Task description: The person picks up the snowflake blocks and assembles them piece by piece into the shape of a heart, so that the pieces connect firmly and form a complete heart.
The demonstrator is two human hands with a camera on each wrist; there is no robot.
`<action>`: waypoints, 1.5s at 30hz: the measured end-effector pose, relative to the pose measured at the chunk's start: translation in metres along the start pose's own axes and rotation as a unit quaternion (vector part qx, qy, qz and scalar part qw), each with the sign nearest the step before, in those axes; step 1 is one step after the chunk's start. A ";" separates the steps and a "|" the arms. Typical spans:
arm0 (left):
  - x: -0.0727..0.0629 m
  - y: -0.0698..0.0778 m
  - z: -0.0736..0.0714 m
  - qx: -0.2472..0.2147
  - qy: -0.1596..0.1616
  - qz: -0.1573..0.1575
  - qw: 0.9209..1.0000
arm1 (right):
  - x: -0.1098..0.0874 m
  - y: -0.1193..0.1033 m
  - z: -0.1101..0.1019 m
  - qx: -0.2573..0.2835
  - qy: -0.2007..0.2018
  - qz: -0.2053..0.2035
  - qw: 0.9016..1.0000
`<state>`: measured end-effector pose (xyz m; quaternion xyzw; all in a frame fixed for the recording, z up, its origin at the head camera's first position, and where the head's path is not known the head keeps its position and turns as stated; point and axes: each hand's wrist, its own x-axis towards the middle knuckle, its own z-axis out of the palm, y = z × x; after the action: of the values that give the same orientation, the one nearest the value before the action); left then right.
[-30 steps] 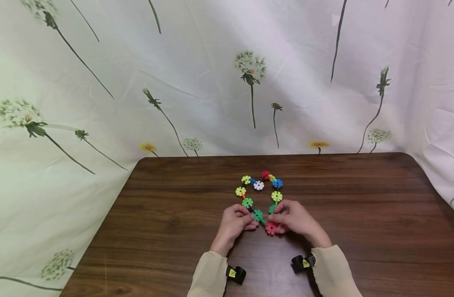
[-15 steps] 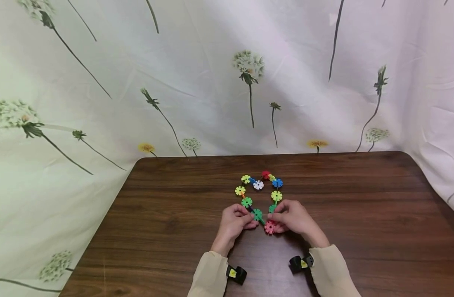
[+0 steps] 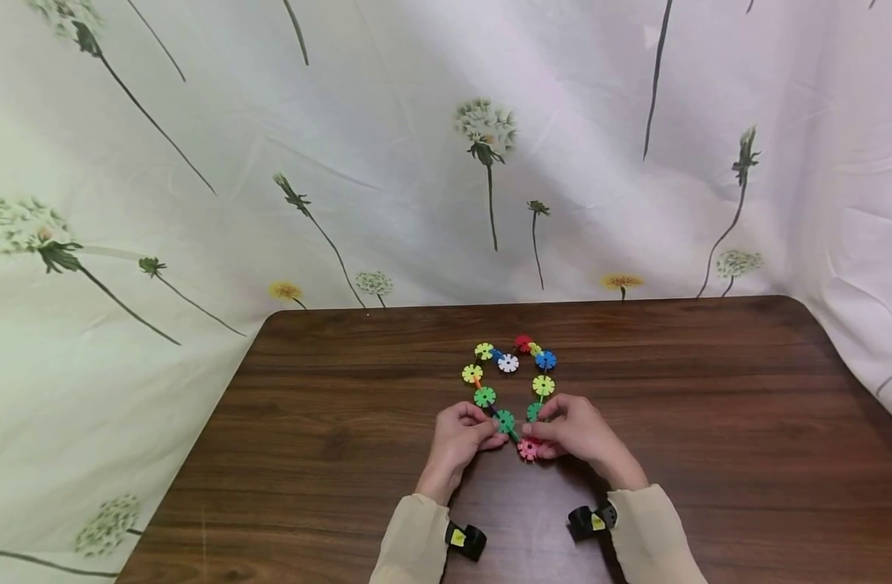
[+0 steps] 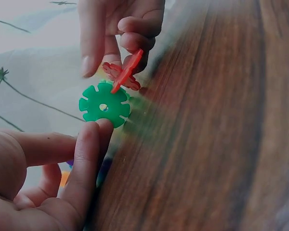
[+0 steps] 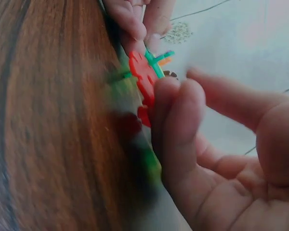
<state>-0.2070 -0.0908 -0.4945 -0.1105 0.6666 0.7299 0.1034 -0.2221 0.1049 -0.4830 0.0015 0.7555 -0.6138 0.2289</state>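
Notched plastic discs, linked edge to edge, form a heart-shaped ring on the table. My left hand (image 3: 456, 442) pinches a green notched disc (image 4: 105, 103) on the ring's lower left side. At the near tip of the heart sits a pinkish-red notched disc (image 3: 528, 449). My right hand (image 3: 579, 430) pinches a red notched disc there, its thumb and fingers partly covering it. In the left wrist view, two red discs (image 4: 127, 72) cross at an angle, one meeting the green disc's edge. Another green disc (image 3: 535, 412) shows just beyond my right fingers.
The ring's far part has yellow discs (image 3: 472, 373), a white disc (image 3: 508, 363), a red disc (image 3: 523, 344) and a blue disc (image 3: 546, 360). The brown wooden table (image 3: 329, 487) meets a dandelion-print cloth (image 3: 417, 203) at its far edge.
The pinkish-red disc at the near tip has shifted slightly left, and my right hand with it. My left hand stays nearly still on the green disc.
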 end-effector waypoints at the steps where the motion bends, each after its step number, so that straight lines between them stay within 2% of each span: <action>1: 0.000 0.000 0.000 -0.001 0.000 -0.001 1.000 | 0.000 0.001 -0.002 0.000 -0.012 -0.006 1.000; 5: -0.002 0.001 0.000 0.003 0.002 -0.002 1.000 | -0.003 0.003 -0.008 -0.009 -0.052 -0.037 0.998; 11: -0.003 0.001 0.001 0.004 0.002 -0.001 1.000 | -0.006 0.002 -0.007 -0.028 -0.063 -0.060 0.996; 22: -0.001 0.000 0.002 0.001 0.002 0.006 1.000 | -0.008 0.000 -0.004 -0.002 -0.063 -0.049 0.997; 32: -0.002 -0.001 0.002 -0.005 0.008 0.002 1.000 | -0.006 0.002 0.002 0.025 -0.044 -0.035 0.998; 45: -0.003 0.000 0.002 -0.007 0.006 0.000 1.000 | -0.003 0.004 -0.001 0.013 -0.038 -0.045 0.998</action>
<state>-0.2043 -0.0891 -0.4931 -0.1155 0.6622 0.7337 0.0992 -0.2187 0.1078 -0.4854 -0.0529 0.7374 -0.6329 0.2300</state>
